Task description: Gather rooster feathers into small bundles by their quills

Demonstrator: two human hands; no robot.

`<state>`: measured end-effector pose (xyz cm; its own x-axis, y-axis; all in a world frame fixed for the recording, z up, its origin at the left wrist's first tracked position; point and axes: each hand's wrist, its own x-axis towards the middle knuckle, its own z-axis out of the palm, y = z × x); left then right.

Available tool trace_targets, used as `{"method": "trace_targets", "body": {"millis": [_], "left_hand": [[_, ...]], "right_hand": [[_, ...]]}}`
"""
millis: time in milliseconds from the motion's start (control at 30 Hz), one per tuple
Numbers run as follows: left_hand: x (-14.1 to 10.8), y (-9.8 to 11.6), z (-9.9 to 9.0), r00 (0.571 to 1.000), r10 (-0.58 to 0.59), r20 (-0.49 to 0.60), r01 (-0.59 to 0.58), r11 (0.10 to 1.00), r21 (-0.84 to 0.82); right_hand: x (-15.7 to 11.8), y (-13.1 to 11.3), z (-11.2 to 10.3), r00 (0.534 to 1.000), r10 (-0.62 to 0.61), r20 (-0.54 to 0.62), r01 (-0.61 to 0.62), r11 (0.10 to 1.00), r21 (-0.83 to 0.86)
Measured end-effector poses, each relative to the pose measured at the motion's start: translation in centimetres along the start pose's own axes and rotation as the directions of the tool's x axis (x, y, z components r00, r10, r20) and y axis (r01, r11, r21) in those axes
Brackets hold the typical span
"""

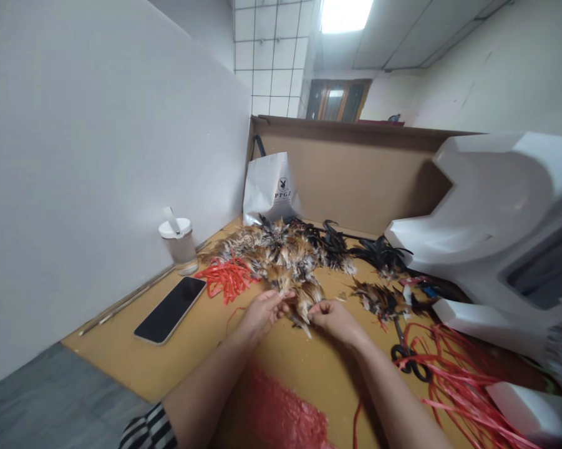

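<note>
Brown and white feathers (306, 296) lie between my two hands over the middle of the table. My left hand (267, 312) pinches at the left side of this clump, its thumb and fingers pressed together on feathers. On the other side, my right hand (333, 317) is closed, with its fingertips on the pale quill ends. Just beyond them spreads a large pile of brown feathers (271, 246), with black feathers (334, 246) toward its right. Cut red plastic ribbons (227, 279) sit left of the pile.
A phone (171, 310) and a lidded cup (180, 246) stand at left. A silver bag (269, 187) leans at the back. Scissors (409, 362), loose red strips (453, 374) and white foam (491, 206) are at right. Red plastic (285, 408) lies near the front edge.
</note>
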<state>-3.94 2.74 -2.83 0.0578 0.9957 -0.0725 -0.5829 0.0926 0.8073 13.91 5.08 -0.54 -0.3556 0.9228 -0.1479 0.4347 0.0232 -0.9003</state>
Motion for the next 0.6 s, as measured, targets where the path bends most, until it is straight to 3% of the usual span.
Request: {"method": "trace_targets", "body": {"millis": [133, 300, 600], "left_hand": [[-0.1, 0.0, 0.1, 0.999, -0.024, 0.039, 0.025, 0.999, -0.025], [-0.4, -0.2, 0.3, 0.985, -0.159, 0.064, 0.158, 0.987, 0.017], [-0.5, -0.6, 0.4, 0.971, -0.222, 0.086, 0.223, 0.975, -0.008]], "right_hand": [[0.0, -0.5, 0.0, 0.999, 0.047, -0.015, -0.044, 0.983, 0.181], [0.1, -0.5, 0.2, 0.999, 0.036, 0.009, -0.036, 0.935, 0.354], [0.2, -0.5, 1.0, 0.999, 0.029, 0.019, -0.034, 0.911, 0.411]]}}
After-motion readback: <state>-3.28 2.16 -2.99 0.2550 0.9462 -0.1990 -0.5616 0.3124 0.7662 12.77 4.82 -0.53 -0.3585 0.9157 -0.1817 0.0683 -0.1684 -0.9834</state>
